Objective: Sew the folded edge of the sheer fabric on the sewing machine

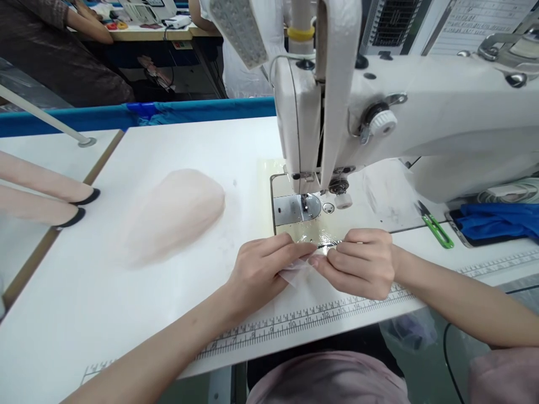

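My left hand [263, 266] and my right hand [362, 262] meet on the table in front of the sewing machine's needle plate [286, 212]. Between their fingertips is a thin, whitish sheer fabric [296, 272]; both hands are closed on it in a pinch. A short dark strip [327, 244] shows between the fingers, and I cannot tell whether it belongs to the fabric. Just beyond the hands stands the presser foot [305, 203], with none of the held fabric visibly under it. Most of the fabric is hidden by the fingers.
The white sewing machine [421, 112] rises behind the hands. Green thread snips [437, 225] lie at right, beside a phone [463, 233] under blue cloth [499, 220]. Two pale pink strips [42, 179] with black ends lie at left. A printed ruler [290, 325] runs along the front edge.
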`<action>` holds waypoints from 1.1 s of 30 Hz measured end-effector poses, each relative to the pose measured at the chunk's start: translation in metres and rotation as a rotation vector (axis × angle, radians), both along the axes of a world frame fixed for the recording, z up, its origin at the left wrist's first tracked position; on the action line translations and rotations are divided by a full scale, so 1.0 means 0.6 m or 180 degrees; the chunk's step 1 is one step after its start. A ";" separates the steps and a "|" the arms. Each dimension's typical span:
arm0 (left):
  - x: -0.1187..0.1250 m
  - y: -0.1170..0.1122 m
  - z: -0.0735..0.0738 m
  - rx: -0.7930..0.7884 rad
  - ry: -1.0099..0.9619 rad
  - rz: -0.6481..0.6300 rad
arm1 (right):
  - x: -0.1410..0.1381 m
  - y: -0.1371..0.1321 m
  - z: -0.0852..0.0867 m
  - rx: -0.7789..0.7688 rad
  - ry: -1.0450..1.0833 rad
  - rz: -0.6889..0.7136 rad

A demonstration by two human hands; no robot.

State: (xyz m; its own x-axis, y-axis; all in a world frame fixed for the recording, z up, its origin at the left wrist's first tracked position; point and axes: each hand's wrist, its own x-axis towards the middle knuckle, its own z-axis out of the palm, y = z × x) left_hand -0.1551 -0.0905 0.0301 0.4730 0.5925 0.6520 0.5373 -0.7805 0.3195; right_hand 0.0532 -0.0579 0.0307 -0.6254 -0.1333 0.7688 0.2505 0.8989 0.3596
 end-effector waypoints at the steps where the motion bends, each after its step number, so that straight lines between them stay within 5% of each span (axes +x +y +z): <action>1: 0.000 -0.002 0.005 -0.0015 0.0020 -0.0022 | 0.002 -0.001 0.001 -0.0026 -0.0052 -0.0008; 4: -0.003 -0.006 0.021 -0.0615 0.0040 -0.0142 | 0.005 -0.005 0.000 -0.0335 -0.0116 -0.0098; 7: -0.007 -0.003 0.027 -0.1535 0.0178 -0.0004 | 0.000 -0.008 -0.011 -0.1205 -0.0044 -0.0235; 11: -0.006 0.016 0.005 -0.1355 0.0593 0.0411 | -0.014 -0.002 -0.026 -0.2848 -0.0026 -0.0563; 14: 0.000 0.025 -0.011 -0.1297 0.0610 0.0764 | -0.021 0.007 -0.030 -0.3511 0.0018 -0.1004; 19: 0.011 0.014 -0.012 -0.0433 0.0716 0.1311 | -0.027 0.022 -0.026 -0.3549 -0.0052 -0.1413; 25: 0.018 -0.010 -0.009 0.0668 0.1542 0.0830 | -0.031 0.026 -0.020 -0.3514 -0.0109 -0.1590; 33: 0.011 -0.008 -0.008 0.0207 0.1680 0.0499 | -0.021 0.038 -0.028 -0.3192 -0.0070 -0.1825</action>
